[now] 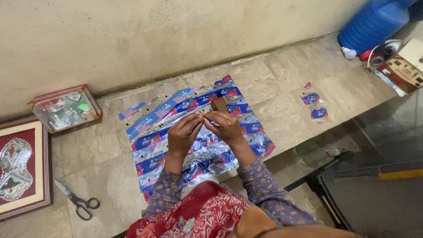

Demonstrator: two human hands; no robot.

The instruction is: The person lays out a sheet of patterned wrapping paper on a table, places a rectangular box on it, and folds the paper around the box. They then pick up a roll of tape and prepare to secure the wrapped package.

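Small orange-gold piece (201,115): pinched between the fingertips of both hands, held just above the middle of the sheet of strips; too small to tell its kind.

Left hand (184,133): fingers curled inward and pressed together at the tips, thumb and forefinger closed on the small piece from the left side; palm turned down, wrist in a patterned purple sleeve (165,194).

Right hand (228,126): fingers bent and gathered, tips meeting those of the left hand at the small piece; whether it grips the piece firmly or only steadies it cannot be told.

Blue and pink packet strips (154,141): many long shiny strips laid side by side on the stone floor (282,79), forming a rough rectangle directly beneath both hands.

Brown oblong item (219,104): lies on the strips just beyond the fingertips.

Loose packets (315,105): a few of the same blue and pink kind, well apart to the right of the strips.

Scissors (78,202): dark handles, blades shut, on the floor to the left, near the framed tray.

Clear-lidded box with red edging (66,108): against the wall, left.

Red framed tray (20,167): at the left edge, holding a silvery divided dish.

Blue container (374,24): top right corner, lying beside a cardboard box (403,68).

Red patterned cloth (202,216): across the person's lap, bottom centre.
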